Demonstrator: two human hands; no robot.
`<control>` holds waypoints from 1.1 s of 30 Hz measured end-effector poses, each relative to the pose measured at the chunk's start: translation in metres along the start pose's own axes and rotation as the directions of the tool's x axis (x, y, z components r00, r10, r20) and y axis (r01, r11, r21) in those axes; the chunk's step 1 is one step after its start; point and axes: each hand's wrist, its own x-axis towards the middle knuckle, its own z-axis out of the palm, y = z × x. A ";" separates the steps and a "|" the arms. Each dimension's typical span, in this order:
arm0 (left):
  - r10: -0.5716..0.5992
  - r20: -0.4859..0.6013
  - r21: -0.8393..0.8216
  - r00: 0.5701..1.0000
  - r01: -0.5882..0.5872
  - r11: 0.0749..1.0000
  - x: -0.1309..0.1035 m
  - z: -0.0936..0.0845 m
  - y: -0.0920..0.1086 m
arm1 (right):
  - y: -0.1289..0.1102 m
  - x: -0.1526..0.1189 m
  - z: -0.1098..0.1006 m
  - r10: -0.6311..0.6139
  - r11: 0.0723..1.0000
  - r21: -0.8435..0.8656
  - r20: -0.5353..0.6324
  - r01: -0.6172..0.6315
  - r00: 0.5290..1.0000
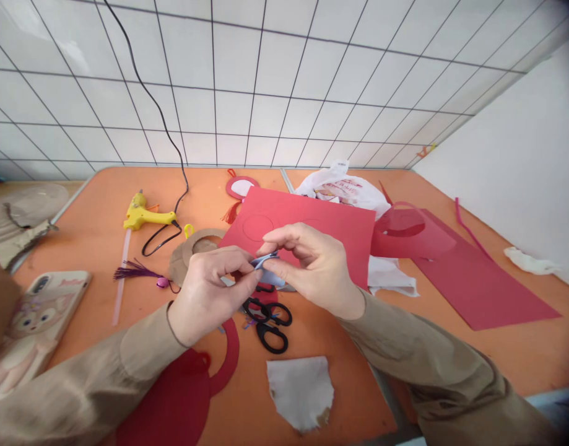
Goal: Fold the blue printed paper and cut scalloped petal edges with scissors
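Note:
Both hands meet over the middle of the table, pinching a small folded light-blue piece (271, 275), cloth or paper; I cannot tell which. My left hand (214, 288) grips its left edge between thumb and fingers. From the other side, my right hand (314, 266) pinches its upper right part. Fingers hide some of the piece. Just below lie black-handled scissors (272, 339), partly covered by the hands. A large red sheet (344, 238) with circles drawn on it lies behind the right hand. Nearer to me is a whitish cloth scrap (301, 391).
At the left are a yellow glue gun (147, 215) with a black cord, a purple tassel (138, 271) and a phone (45, 322). Brown cardboard rings (191, 248) sit behind my left hand. A white plastic bag (349, 189) stands at the back; red card (483, 279) lies right.

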 end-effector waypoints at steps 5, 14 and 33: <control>0.014 0.000 0.007 1.000 -0.014 1.000 0.001 -0.001 0.001 | 0.001 -0.001 -0.002 -0.024 0.999 -0.024 0.037 0.025 0.999; -0.023 0.000 -0.004 1.000 0.023 1.000 0.001 0.000 0.000 | -0.002 0.000 0.000 -0.039 0.997 -0.066 0.025 0.041 0.999; -0.192 0.045 -0.127 0.980 0.196 0.972 0.000 0.001 -0.002 | -0.003 0.001 0.001 0.008 0.990 -0.140 -0.015 -0.010 1.000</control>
